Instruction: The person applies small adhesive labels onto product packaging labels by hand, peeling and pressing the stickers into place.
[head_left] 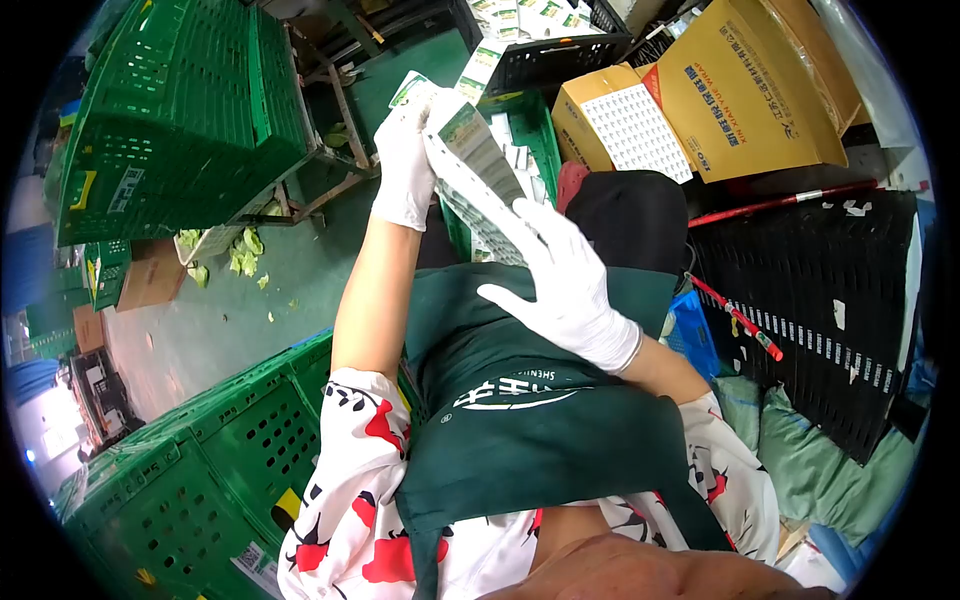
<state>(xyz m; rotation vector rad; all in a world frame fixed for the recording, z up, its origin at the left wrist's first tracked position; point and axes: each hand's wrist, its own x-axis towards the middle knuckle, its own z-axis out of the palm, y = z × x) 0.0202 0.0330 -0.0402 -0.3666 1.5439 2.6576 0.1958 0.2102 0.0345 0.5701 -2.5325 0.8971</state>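
Observation:
My left hand [405, 160], in a white glove, grips the far end of a long stack of white-and-green printed packs [478, 150]. Its fingers are closed round the stack. A printed card [408, 88] shows just beyond its fingertips; whether it is held too I cannot tell. My right hand [575, 285], also gloved in white, has its fingers stretched and thumb apart, with the fingertips at the near end of the stack. Below the stack is a green crate [540, 130] with more white packs inside, partly hidden by the stack and my hands.
A black crate [550, 62] full of similar packs stands ahead. Cardboard boxes [750, 100] and a white dotted sheet [635, 130] are at the right, near a black panel [810, 300] and red pole [790, 200]. Green crates [180, 120] rise at left; leaves [245, 252] litter the floor.

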